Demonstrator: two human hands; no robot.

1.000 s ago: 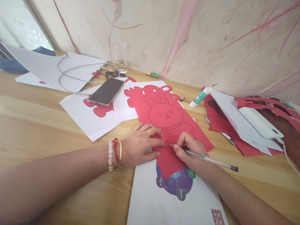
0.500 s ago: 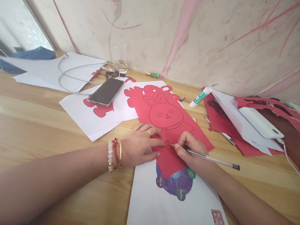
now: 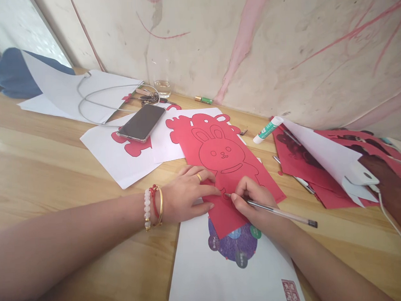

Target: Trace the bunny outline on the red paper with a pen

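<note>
A red paper sheet (image 3: 230, 167) with a rabbit outline drawn on it lies on the wooden table (image 3: 40, 169). My left hand (image 3: 187, 195), wearing a ring and bracelets, rests flat on the sheet's left edge with fingers stretched out. My right hand (image 3: 255, 205) grips a pen (image 3: 281, 213), its tip touching the red paper just right of my left fingertips. Under the red sheet lies a white sheet (image 3: 204, 269) with a purple round print.
A phone (image 3: 142, 122) lies on white paper with a red cutout. Behind it are a grey cable (image 3: 99, 90), keys, a glass (image 3: 162, 87). A glue stick (image 3: 268, 129), red and white papers (image 3: 322, 159) and a white power bank (image 3: 361, 178) lie at right.
The white sheets at far left and at right have lifted and flapped up; the right one now covers most of the power bank. My hands and the pen have barely moved.
</note>
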